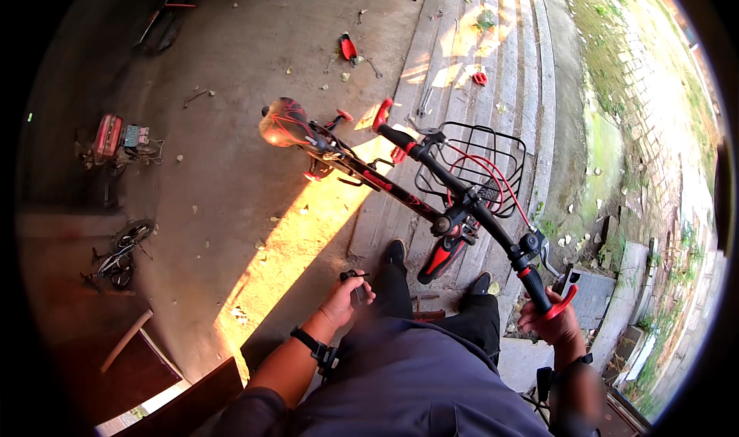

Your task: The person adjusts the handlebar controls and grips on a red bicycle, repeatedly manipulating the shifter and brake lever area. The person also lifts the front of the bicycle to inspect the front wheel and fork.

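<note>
A small child's bicycle (396, 194) stands before me, black with red parts. Its saddle (286, 123) points to the far left, and its handlebar (462, 189) runs slantwise toward me. My right hand (550, 319) is curled at the near handlebar grip (533, 284), partly hidden under its red end piece. Close by is the brake lever (549, 258). In front of my body, left of the bicycle, my left hand (349, 300) closes on a small black tool (354, 274) whose exact kind is unclear. A black wire basket (504, 148) hangs at the bicycle's front.
Wrenches (425, 100) and a red-and-black part (348, 47) lie on the ground farther off. Long stone slabs (527, 52) form a step edge under the front wheel. Along the left are a red machine (108, 137), a small wheeled thing (122, 256) and wooden furniture (135, 368).
</note>
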{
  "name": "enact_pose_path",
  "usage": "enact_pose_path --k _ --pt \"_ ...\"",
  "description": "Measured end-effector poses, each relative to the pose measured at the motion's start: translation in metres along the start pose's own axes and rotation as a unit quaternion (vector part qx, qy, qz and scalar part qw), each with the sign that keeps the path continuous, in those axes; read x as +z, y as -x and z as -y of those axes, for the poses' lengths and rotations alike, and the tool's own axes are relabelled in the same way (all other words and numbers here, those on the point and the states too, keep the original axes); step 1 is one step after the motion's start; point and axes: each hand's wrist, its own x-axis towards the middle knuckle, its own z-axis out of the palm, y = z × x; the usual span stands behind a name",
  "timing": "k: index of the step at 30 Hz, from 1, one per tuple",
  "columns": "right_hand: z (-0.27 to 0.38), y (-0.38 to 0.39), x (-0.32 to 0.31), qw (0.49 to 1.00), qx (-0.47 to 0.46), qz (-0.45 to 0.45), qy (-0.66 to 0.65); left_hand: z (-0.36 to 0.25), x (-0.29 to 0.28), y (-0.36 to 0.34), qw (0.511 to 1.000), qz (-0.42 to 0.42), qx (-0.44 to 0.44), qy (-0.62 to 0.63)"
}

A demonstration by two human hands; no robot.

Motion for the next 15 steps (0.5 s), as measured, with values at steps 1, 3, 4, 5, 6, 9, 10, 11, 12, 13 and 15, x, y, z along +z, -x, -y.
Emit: enact_pose_path --k 1,3,4,5,6,9,10,11,12,13,15 --pt "-0.006 0.008 0.006 0.999 -0.034 -0.014 -0.01 -0.015 -0.002 0.007 1.0 0.0 0.006 -0.005" --pt "-0.01 0.023 0.023 0.992 -0.1 -0.074 -0.009 -0.04 -0.009 0.019 0.999 -0.014 0.024 -0.037" --pt "-0.014 0.03 0.024 0.985 -0.145 -0.091 0.004 -0.05 -0.013 0.023 0.998 -0.022 0.032 -0.054" --pt "-0.015 0.035 0.027 0.979 -0.167 -0.114 0.003 -0.061 -0.011 0.026 0.997 -0.032 0.044 -0.056" --pt "-0.015 0.042 0.032 0.973 -0.188 -0.136 0.002 -0.067 -0.012 0.029 0.996 -0.041 0.045 -0.064" --pt "-0.01 0.051 0.048 0.918 -0.293 -0.204 0.171 -0.078 -0.011 0.028 0.995 -0.052 0.044 -0.079" --pt "-0.01 0.049 0.048 0.877 -0.336 -0.245 0.239 -0.078 -0.009 0.027 0.994 -0.052 0.049 -0.079" --pt "-0.007 0.051 0.063 0.807 -0.379 -0.284 0.354 -0.077 -0.004 0.026 0.994 -0.053 0.052 -0.083" --pt "-0.005 0.053 0.086 0.718 -0.413 -0.316 0.462 -0.076 0.0 0.025 0.993 -0.055 0.056 -0.087" --pt "-0.003 0.056 0.109 0.615 -0.439 -0.343 0.558 -0.074 0.005 0.024 0.992 -0.052 0.058 -0.104" --pt "-0.001 0.057 0.122 0.528 -0.437 -0.332 0.648 -0.072 0.016 0.025 0.991 -0.05 0.053 -0.111"
